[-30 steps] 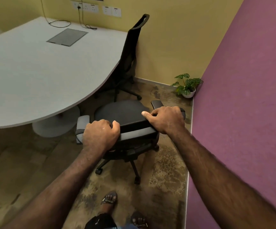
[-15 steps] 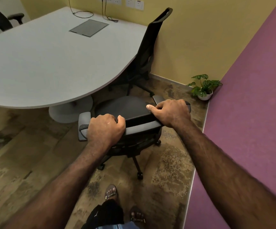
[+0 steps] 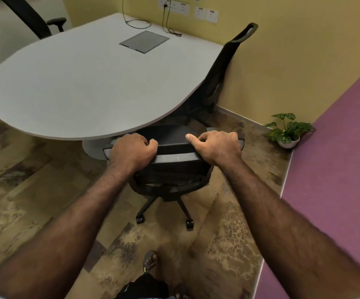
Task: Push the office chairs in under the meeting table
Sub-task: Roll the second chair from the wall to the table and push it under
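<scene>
A black office chair on castors stands in front of me, its seat partly under the rounded edge of the grey meeting table. My left hand grips the left end of the chair's backrest top. My right hand grips the right end, thumb pointing inward. A second black chair stands tucked at the table's far right side, against the yellow wall. The front of the near chair's seat is hidden by the tabletop.
A purple wall runs close along the right. A small potted plant sits on the floor in the corner. Another chair stands at the far left behind the table. Cables and a flap lie on the tabletop.
The chair has rolled forward with both my hands on it, and its seat now reaches under the table edge. I have stepped closer to the table.
</scene>
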The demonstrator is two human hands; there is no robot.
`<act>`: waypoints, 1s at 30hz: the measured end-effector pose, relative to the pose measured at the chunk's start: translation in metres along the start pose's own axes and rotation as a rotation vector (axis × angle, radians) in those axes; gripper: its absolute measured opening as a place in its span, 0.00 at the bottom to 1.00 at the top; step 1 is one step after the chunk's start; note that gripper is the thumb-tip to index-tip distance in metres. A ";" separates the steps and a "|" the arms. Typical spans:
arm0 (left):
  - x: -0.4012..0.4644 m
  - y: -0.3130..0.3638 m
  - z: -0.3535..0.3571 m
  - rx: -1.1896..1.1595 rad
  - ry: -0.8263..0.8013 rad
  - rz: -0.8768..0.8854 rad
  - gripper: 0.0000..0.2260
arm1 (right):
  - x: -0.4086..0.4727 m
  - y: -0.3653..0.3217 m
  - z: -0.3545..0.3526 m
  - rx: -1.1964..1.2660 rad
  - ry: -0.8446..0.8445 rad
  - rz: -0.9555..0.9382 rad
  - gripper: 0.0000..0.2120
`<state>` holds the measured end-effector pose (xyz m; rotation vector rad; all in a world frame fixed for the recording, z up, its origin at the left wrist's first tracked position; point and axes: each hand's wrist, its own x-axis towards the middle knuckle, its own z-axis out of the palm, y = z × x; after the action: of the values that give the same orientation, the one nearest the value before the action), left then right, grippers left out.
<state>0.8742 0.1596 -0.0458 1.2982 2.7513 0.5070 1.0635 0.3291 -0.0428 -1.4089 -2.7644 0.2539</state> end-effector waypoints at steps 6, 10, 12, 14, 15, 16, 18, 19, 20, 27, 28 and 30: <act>0.046 -0.027 -0.001 0.018 0.012 0.011 0.27 | 0.052 -0.026 0.007 -0.025 -0.036 -0.005 0.41; 0.071 -0.042 0.000 0.022 0.046 0.015 0.28 | 0.084 -0.040 0.011 -0.047 -0.050 -0.012 0.43; 0.082 -0.048 0.000 0.024 0.055 0.015 0.29 | 0.097 -0.047 0.012 -0.051 -0.052 -0.015 0.43; 0.092 -0.053 -0.001 0.030 0.060 0.027 0.29 | 0.107 -0.054 0.012 -0.054 -0.056 -0.022 0.43; 0.097 -0.056 -0.001 0.030 0.060 0.032 0.29 | 0.112 -0.057 0.012 -0.057 -0.057 -0.022 0.42; 0.101 -0.058 0.000 0.032 0.060 0.034 0.29 | 0.117 -0.061 0.012 -0.060 -0.054 -0.019 0.42; 0.111 -0.062 0.000 0.034 0.063 0.027 0.29 | 0.127 -0.066 0.010 -0.063 -0.048 -0.010 0.42; 0.116 -0.064 0.001 0.031 0.067 0.020 0.29 | 0.133 -0.068 0.010 -0.063 -0.045 -0.012 0.41; 0.121 -0.065 0.002 0.031 0.073 0.013 0.29 | 0.139 -0.070 0.010 -0.061 -0.043 -0.019 0.41; 0.146 -0.061 0.004 0.037 0.078 -0.084 0.28 | 0.177 -0.073 0.008 -0.054 -0.035 -0.078 0.41; 0.150 -0.059 0.005 0.029 0.079 -0.099 0.28 | 0.183 -0.073 0.008 -0.053 -0.033 -0.086 0.41; 0.158 -0.056 0.006 0.010 0.084 -0.121 0.28 | 0.197 -0.071 0.008 -0.048 -0.025 -0.090 0.42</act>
<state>0.7320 0.2486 -0.0555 1.1291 2.8818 0.5509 0.8899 0.4458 -0.0487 -1.2954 -2.8641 0.2058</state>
